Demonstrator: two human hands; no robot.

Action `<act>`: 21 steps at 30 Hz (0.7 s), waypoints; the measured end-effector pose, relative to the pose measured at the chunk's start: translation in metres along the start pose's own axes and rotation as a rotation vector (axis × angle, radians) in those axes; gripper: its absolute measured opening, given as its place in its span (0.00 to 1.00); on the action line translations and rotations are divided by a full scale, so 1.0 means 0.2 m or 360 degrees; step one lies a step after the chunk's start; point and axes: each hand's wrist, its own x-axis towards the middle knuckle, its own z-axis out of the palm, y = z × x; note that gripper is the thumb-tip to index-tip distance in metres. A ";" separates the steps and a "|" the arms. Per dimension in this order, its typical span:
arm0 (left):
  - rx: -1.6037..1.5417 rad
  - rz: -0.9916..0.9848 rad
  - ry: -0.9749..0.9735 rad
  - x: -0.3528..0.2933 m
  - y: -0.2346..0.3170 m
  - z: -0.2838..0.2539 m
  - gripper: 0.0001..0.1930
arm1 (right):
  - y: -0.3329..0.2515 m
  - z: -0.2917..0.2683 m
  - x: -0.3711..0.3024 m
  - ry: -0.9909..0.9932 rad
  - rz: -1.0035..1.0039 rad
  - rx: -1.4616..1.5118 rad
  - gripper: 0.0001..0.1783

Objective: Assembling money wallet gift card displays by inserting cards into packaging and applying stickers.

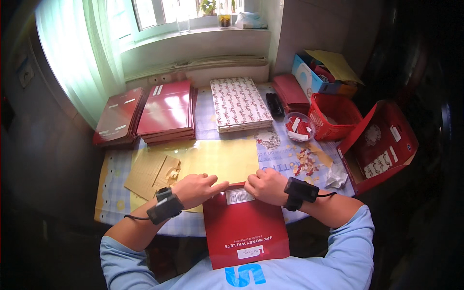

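Head view: a red printed sleeve (246, 220) lies just below our hands.
It spans from us at six o'clock up to our fingers; our right hand (265, 186) pinches its top edge at one o'clock, while our left hand (199, 189) reaches that edge at eleven, whether gripping we cannot tell. A yellow sheet (220, 157) lies at twelve.

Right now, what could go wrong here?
The red folder overhangs the table's near edge; it might slip if the left hand and right hand loosen at its far end.
Loose scraps beyond the right hand could scatter if brushed.
The open red box, at the right edge, might tip.
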 end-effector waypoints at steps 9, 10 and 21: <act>0.0332 0.0030 -0.0159 0.00 0.07 -0.02 0.20 | 0.02 -0.02 -0.14 -0.0135 -0.0057 -0.0095 0.24; 0.0328 0.0033 -0.0160 0.00 0.07 -0.02 0.20 | 0.04 0.00 -0.15 -0.0133 -0.0021 0.0060 0.24; 0.0292 0.0180 -0.0140 0.01 0.07 -0.07 0.24 | 0.23 0.04 -0.13 -0.0296 0.0934 0.1593 0.13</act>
